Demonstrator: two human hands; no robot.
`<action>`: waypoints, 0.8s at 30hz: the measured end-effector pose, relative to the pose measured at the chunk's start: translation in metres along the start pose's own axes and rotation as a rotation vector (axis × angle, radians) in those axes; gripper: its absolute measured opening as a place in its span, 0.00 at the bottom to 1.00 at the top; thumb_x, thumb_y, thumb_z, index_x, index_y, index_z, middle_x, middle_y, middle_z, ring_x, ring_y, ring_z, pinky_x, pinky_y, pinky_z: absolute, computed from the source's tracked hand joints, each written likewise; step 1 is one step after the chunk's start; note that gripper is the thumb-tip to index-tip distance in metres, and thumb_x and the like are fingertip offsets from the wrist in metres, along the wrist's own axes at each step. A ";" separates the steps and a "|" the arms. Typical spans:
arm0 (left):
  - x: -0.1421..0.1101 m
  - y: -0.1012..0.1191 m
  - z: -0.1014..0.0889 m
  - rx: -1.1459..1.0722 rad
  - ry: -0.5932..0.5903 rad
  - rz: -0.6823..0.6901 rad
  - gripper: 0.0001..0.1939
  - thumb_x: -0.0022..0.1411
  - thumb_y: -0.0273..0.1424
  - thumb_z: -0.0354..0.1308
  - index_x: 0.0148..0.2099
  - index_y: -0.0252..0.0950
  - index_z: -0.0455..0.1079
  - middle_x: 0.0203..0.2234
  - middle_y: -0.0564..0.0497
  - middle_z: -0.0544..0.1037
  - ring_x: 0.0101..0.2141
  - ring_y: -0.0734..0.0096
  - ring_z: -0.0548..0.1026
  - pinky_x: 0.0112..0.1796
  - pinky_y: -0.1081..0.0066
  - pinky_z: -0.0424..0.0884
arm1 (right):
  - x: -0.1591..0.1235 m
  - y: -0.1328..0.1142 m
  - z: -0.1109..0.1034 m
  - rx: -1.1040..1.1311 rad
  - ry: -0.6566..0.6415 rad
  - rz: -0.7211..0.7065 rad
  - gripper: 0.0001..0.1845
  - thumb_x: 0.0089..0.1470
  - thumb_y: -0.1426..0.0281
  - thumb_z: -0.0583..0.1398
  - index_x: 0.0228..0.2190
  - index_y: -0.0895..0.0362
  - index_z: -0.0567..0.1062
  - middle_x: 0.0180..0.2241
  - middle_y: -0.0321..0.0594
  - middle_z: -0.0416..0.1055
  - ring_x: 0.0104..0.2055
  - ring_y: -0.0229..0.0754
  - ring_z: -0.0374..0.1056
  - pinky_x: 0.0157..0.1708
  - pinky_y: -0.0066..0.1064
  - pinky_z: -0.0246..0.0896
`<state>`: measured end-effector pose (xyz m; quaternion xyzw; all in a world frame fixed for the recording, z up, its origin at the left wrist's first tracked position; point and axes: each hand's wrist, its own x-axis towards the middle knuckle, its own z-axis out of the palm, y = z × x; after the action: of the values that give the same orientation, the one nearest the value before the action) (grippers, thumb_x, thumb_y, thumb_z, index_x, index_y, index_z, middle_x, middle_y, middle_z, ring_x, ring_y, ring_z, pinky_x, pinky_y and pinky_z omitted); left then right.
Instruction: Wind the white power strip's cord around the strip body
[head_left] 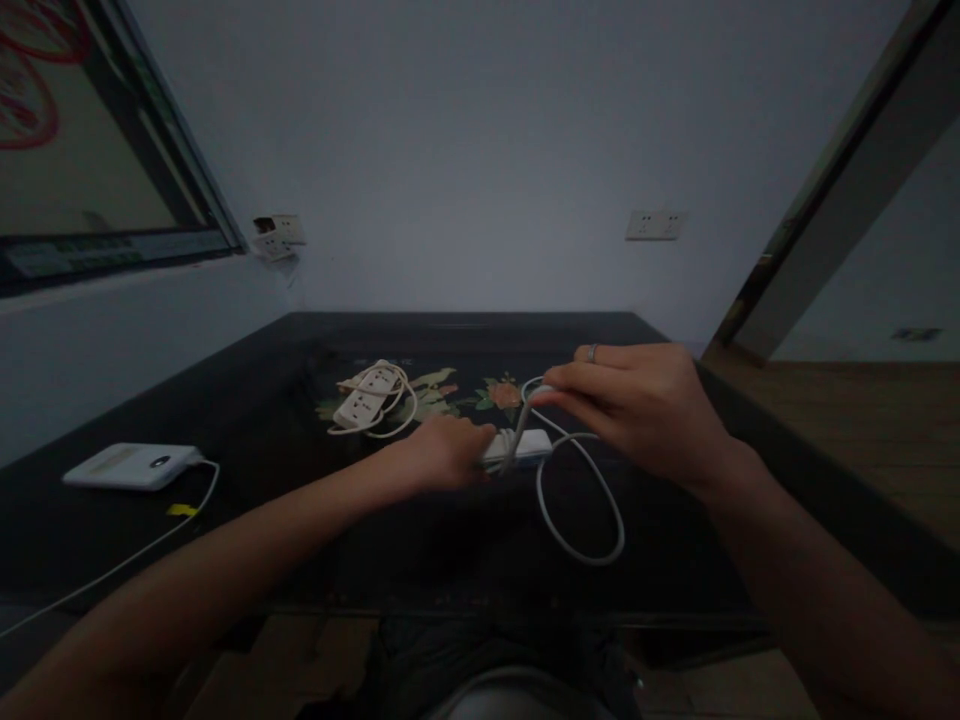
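A white power strip (525,446) lies on the dark table (262,420) in front of me. My left hand (446,452) is closed on its left end and holds it down. My right hand (637,405), with a ring on one finger, pinches the strip's grey-white cable (581,530) just above the strip. The cable crosses over the strip and hangs in a loose loop toward the table's near edge.
A second white power strip (367,398) wrapped in its own cord lies farther back, left of centre. A white power bank (131,466) with a thin cable sits at the table's left. Wall sockets (655,225) are on the back wall; a window is at left.
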<state>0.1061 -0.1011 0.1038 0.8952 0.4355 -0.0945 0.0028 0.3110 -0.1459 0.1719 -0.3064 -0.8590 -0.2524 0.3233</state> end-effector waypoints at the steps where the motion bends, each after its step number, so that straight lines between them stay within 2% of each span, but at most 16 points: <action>1: -0.004 0.005 -0.002 0.024 0.007 0.036 0.22 0.56 0.39 0.57 0.51 0.35 0.68 0.37 0.37 0.79 0.36 0.45 0.78 0.32 0.59 0.71 | 0.000 0.003 0.001 0.056 -0.010 0.037 0.16 0.60 0.63 0.55 0.28 0.57 0.78 0.22 0.36 0.71 0.23 0.34 0.64 0.23 0.28 0.51; 6: -0.022 0.020 -0.008 0.080 0.062 0.141 0.20 0.58 0.35 0.58 0.53 0.40 0.66 0.36 0.42 0.80 0.34 0.50 0.79 0.32 0.62 0.71 | -0.001 0.018 0.004 0.322 -0.037 0.243 0.12 0.55 0.64 0.60 0.25 0.55 0.79 0.21 0.35 0.73 0.21 0.33 0.63 0.22 0.27 0.51; 11: -0.034 0.023 -0.004 0.032 0.177 0.314 0.18 0.58 0.28 0.56 0.52 0.42 0.65 0.39 0.48 0.80 0.36 0.60 0.79 0.31 0.69 0.71 | -0.006 0.031 0.011 0.555 -0.092 0.390 0.11 0.52 0.64 0.62 0.24 0.56 0.79 0.22 0.37 0.74 0.22 0.34 0.64 0.22 0.27 0.53; 15: -0.046 0.026 0.006 -0.009 0.376 0.417 0.18 0.59 0.25 0.53 0.52 0.39 0.64 0.39 0.48 0.79 0.37 0.65 0.78 0.34 0.70 0.72 | -0.015 0.040 0.021 0.737 -0.133 0.506 0.11 0.49 0.62 0.63 0.24 0.57 0.80 0.21 0.37 0.73 0.23 0.35 0.63 0.23 0.27 0.53; 18: -0.054 0.027 0.010 -0.046 0.594 0.475 0.17 0.61 0.26 0.49 0.53 0.34 0.62 0.41 0.45 0.79 0.39 0.65 0.78 0.38 0.68 0.74 | -0.025 0.041 0.029 0.884 -0.141 0.558 0.12 0.49 0.61 0.63 0.23 0.57 0.79 0.22 0.37 0.73 0.25 0.36 0.65 0.26 0.27 0.56; 21: -0.059 0.026 0.008 -0.080 0.777 0.461 0.17 0.63 0.28 0.48 0.54 0.32 0.59 0.43 0.44 0.78 0.41 0.64 0.78 0.40 0.68 0.74 | -0.036 0.035 0.039 0.986 -0.103 0.621 0.14 0.50 0.60 0.62 0.21 0.58 0.77 0.21 0.36 0.71 0.25 0.35 0.63 0.27 0.27 0.55; 24: -0.059 0.023 0.007 -0.121 0.860 0.386 0.18 0.62 0.28 0.50 0.54 0.33 0.60 0.40 0.45 0.79 0.38 0.64 0.79 0.36 0.69 0.74 | -0.044 0.025 0.048 1.049 -0.137 0.677 0.19 0.50 0.57 0.60 0.18 0.58 0.73 0.19 0.34 0.66 0.23 0.34 0.59 0.25 0.27 0.52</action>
<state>0.0874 -0.1616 0.1051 0.9160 0.2276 0.3123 -0.1081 0.3360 -0.1145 0.1144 -0.3776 -0.7427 0.3392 0.4368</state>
